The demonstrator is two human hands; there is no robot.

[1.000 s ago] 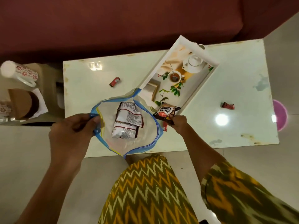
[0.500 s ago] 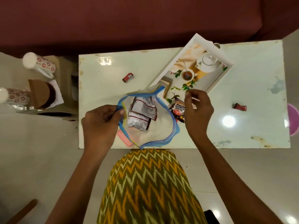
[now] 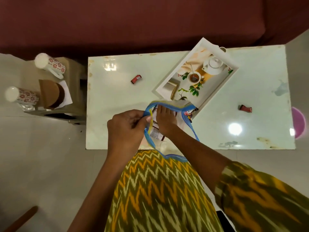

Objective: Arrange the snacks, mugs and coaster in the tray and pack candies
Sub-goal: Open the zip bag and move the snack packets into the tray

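A clear zip bag with a blue rim lies open at the table's near edge, with white snack packets inside. My left hand pinches the bag's left rim. My right hand is inside the bag, fingers lying on the packets; whether it grips one is hidden. A salted peanuts packet lies at the near corner of the white tray, which is printed with a tea set. Two red candies lie loose on the table.
The glossy white table stands in front of a maroon sofa. On a low stool to the left are two floral mugs and brown coasters. A pink round object shows past the table's right edge.
My right hand let go of the peanuts packet at the tray's corner and moved left into the open bag. My left hand kept hold of the bag's rim. The camera shifted.
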